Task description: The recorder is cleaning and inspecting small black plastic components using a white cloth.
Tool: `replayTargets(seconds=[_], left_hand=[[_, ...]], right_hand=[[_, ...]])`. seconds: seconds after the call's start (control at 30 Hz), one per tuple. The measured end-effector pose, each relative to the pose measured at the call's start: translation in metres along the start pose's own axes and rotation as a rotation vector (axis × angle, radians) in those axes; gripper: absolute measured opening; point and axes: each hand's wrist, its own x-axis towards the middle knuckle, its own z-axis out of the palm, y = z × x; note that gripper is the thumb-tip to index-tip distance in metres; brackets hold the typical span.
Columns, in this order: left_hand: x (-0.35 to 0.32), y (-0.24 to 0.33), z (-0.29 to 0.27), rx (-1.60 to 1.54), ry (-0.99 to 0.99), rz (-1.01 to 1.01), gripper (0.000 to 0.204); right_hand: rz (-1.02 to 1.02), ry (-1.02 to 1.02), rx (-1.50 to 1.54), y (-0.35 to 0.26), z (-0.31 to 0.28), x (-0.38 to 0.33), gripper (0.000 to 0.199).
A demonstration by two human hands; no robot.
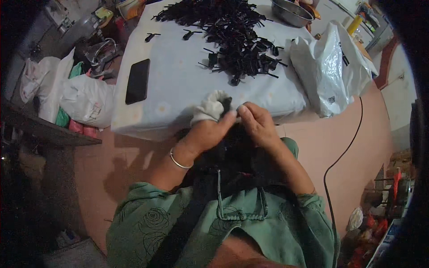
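At the near edge of the cloth-covered table, my left hand (pixel 209 129) is closed, with crumpled white fabric (pixel 210 107), like a partial glove, over its fingers and the thumb bare. It grips a small black piece (pixel 227 103) that sticks up beside the thumb. Just to its right, my right hand (pixel 258 123) is pinched closed, thumb against fingers; what lies in that pinch is hidden. A big heap of small black pieces with thin strips (pixel 241 53) spreads over the table's far half. Two such pieces (pixel 152 37) lie apart at its left.
A dark phone (pixel 137 81) rests on the table's (pixel 172 76) left side. At the right edge slumps a white plastic sack (pixel 319 71); a metal bowl (pixel 292 13) stands behind it. White bags (pixel 87 98) sit at left. A black cable (pixel 344 152) runs down the right side.
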Motion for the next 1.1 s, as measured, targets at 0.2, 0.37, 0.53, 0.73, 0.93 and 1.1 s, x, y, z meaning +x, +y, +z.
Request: replayTargets(seconds=[0.2, 0.37, 0.53, 0.73, 0.93, 1.1], left_hand=[[0.002, 0.005, -0.010, -0.316, -0.073, -0.303, 0.030], [-0.003, -0.002, -0.006, 0.005, -0.184, -0.200, 0.027], [0.002, 0.031, -0.012, -0.441, -0.378, -0.364, 0.028], [-0.004, 0.005, 0.000, -0.376, -0.168, -0.177, 0.022], [-0.008, -0.003, 0.009, 0.084, -0.151, 0.116, 0.015], [-0.007, -0.003, 0.011, 0.228, -0.045, 0.290, 0.015]], right_hand=[[-0.083, -0.133, -0.332, -0.003, -0.016, -0.004, 0.016], [-0.250, -0.109, -0.302, -0.008, -0.018, -0.002, 0.016], [0.003, -0.090, -0.035, -0.005, -0.012, 0.002, 0.014], [-0.055, -0.150, -0.312, -0.016, -0.009, -0.003, 0.023], [-0.063, -0.175, -0.321, 0.002, -0.008, 0.003, 0.025], [-0.037, -0.139, -0.139, 0.024, 0.000, 0.003, 0.023]])
